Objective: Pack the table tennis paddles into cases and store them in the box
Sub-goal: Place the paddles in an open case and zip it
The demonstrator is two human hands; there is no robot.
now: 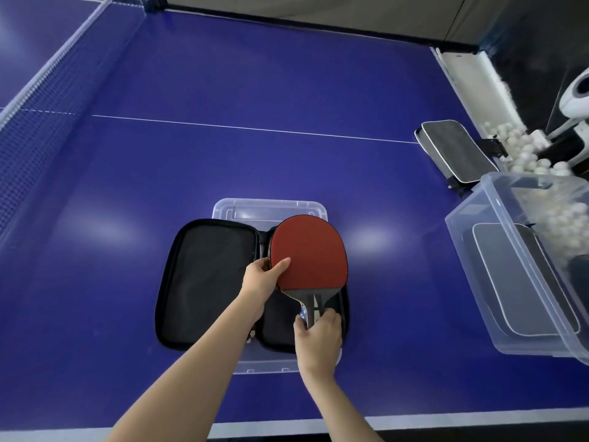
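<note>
Red-rubber table tennis paddle with dark grey handle (pixel 310 250) is over the right half of the open black zip-up fabric case (pixel 204 282), handle toward the near edge of the blue table tennis table (pixel 255 90). Can't tell if it's seated in the case or just above it. Left hand (pixel 263 279) grips the blade's left edge, thumb flat on the red face. Right hand (pixel 318 338) has its fingers curled round the handle end. The case lies spread on a clear plastic lid (pixel 255 210), mid-table near the near edge. Clear plastic storage box (pixel 468 212) sits at the right edge with 1 dark grey white-piped case (pixel 516 282) inside. 1 more grey white-trimmed case (pixel 452 151) lies farther along the right edge, closed. A pile of white balls (pixel 522 151) sits just past that edge. The net (pixel 47 90) runs along the far left.
</note>
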